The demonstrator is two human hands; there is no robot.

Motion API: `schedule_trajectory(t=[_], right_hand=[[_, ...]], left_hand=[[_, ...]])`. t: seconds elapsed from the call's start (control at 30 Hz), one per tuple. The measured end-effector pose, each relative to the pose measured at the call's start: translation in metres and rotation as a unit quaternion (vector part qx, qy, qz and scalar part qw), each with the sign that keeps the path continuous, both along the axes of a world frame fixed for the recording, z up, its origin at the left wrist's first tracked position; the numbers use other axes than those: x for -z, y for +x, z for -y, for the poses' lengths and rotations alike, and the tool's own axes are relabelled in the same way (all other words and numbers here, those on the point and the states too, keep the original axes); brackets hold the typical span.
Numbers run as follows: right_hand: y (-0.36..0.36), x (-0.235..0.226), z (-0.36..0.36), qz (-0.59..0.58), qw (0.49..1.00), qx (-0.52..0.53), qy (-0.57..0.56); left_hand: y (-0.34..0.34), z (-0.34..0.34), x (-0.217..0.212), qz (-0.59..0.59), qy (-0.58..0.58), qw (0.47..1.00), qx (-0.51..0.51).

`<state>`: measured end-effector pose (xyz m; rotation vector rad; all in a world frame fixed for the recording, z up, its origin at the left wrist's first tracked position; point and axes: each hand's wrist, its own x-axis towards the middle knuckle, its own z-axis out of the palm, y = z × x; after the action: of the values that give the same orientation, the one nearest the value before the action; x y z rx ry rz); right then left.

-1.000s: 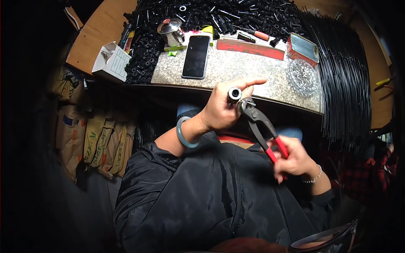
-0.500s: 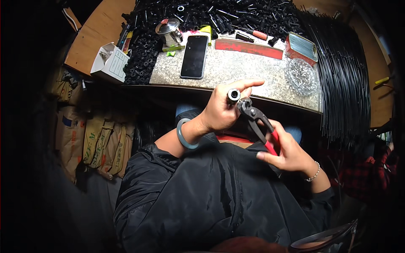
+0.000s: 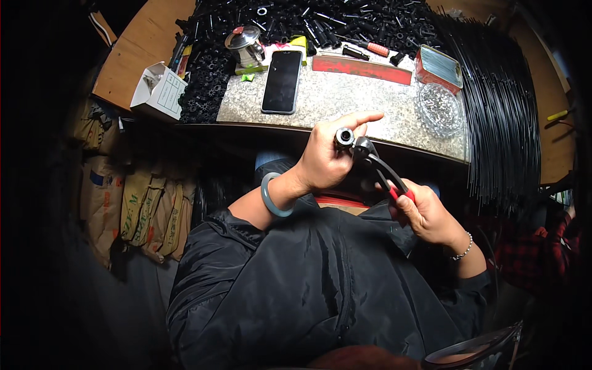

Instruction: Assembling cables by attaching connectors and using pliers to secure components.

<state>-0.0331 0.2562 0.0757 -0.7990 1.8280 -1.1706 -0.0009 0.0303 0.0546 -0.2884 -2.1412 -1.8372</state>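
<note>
My left hand [image 3: 322, 157] is wrapped round a dark tubular part [image 3: 345, 137], its round metal-rimmed open end facing up and the index finger stretched out past it. A pair of pincers [image 3: 365, 145] with red grips is in my right hand [image 3: 430, 216], the fingers closed round the handles. The pincer jaws are against or right beside the tubular part's side; which of the two I cannot tell. Most of the part's length is hidden by my left hand. Both hands are in the air just off the table's near edge.
On the speckled tabletop [image 3: 246, 105] lie a phone [image 3: 282, 83], a red strip [image 3: 364, 69] and a glass dish of small metal pieces [image 3: 439, 110]. Black parts [image 3: 364, 24] are heaped behind. Long black rods [image 3: 499, 111] hang over the right edge. A white box [image 3: 159, 92] stands left.
My right hand has turned the pincers and tightened round their handles, which are closer together. The jaws have moved slightly right and up. The left hand has hardly moved.
</note>
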Motion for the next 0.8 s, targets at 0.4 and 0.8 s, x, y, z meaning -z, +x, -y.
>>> schedule_trajectory(t=[0.4,0.8], right_hand=[[-0.029,0.032,0.008,-0.064,0.989,0.134,-0.013],[-0.16,0.038,-0.019,-0.455,0.783,0.222,0.362]], left_hand=[[0.001,0.0,0.001,0.027,0.03,0.997,-0.058],[0.001,-0.01,-0.014,0.021,-0.006,0.999,-0.027]])
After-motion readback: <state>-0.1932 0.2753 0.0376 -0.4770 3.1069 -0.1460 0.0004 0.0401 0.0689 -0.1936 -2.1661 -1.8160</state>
